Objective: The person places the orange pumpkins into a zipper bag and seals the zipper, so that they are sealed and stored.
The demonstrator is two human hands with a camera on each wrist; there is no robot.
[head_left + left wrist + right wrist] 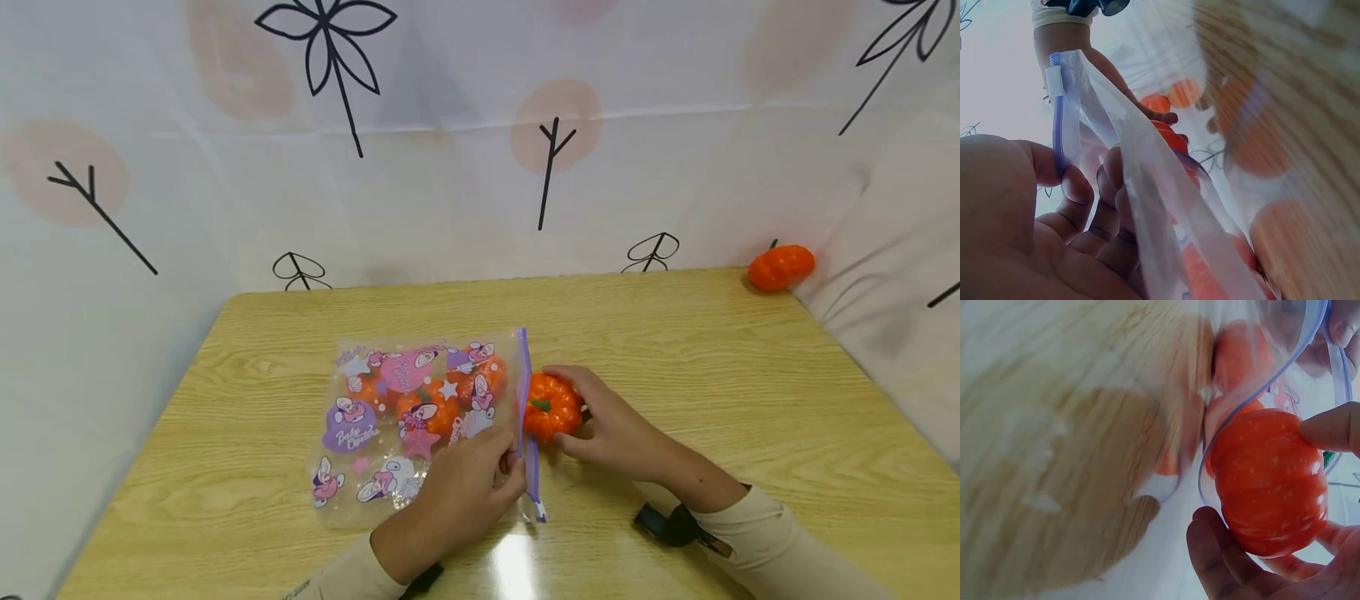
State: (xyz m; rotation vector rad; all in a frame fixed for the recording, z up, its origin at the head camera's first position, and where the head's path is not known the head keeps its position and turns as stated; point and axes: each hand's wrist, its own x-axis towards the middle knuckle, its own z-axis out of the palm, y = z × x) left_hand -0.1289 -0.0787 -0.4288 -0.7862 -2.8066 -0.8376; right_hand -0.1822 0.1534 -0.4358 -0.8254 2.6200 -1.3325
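Note:
A clear zip bag (375,467) with purple and pink cartoon prints lies on the table, several orange toy pumpkins showing through its film. My left hand (468,487) pinches the edge of the bag's mouth near the white slider (1054,81), and the left wrist view shows the mouth held apart. At that mouth, my right hand (611,425) grips an orange pumpkin (552,407) with a green stem, thumb on one side and fingers on the other. In the right wrist view this pumpkin (1272,484) sits partly within the purple-edged opening.
One more orange pumpkin (782,267) rests at the far right corner of the wooden table (247,333). Behind the table hangs a white printed cloth (450,192), with white sheeting along both sides. Dark wrist straps (667,525) show at the sleeves.

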